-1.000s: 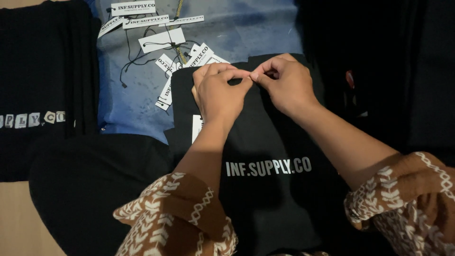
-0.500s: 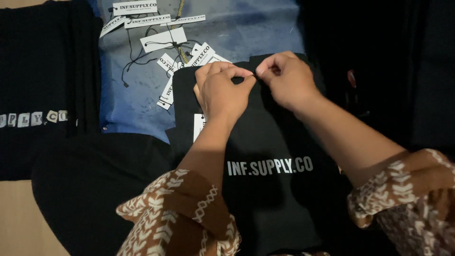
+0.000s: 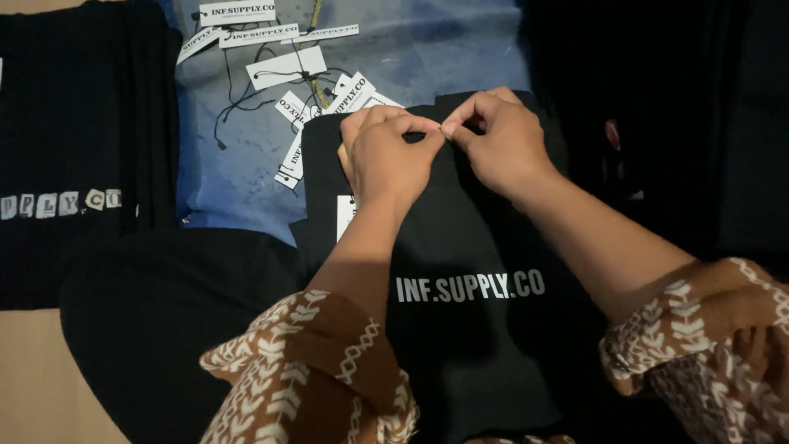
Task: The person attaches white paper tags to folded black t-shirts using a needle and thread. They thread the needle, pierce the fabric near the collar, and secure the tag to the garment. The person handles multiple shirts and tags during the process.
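Two hands meet at the top edge of the black shirt [image 3: 468, 271], just above the middle of the frame. My left hand [image 3: 386, 152] has thumb and forefinger pinched shut, and my right hand [image 3: 501, 140] pinches the same way, fingertips of both almost touching. What sits between them is too small and dark to make out; it could be a thin cord or the collar itself, I cannot tell. A white tag [image 3: 345, 215] peeks out from under my left wrist, lying on the shirt.

I judge the main risk is losing whatever fine thing I am pinching: black on black, it would vanish against the cloth if it slipped. Pulling my hands apart too hard could snag or pucker the fabric at the neck. My left forearm lies across the shirt, so a shift could drag the fold crooked. Loose tags [image 3: 283, 66] with their strings lie on the blue sheet [image 3: 444, 57] at upper left, close enough that a careless sweep could tangle them.
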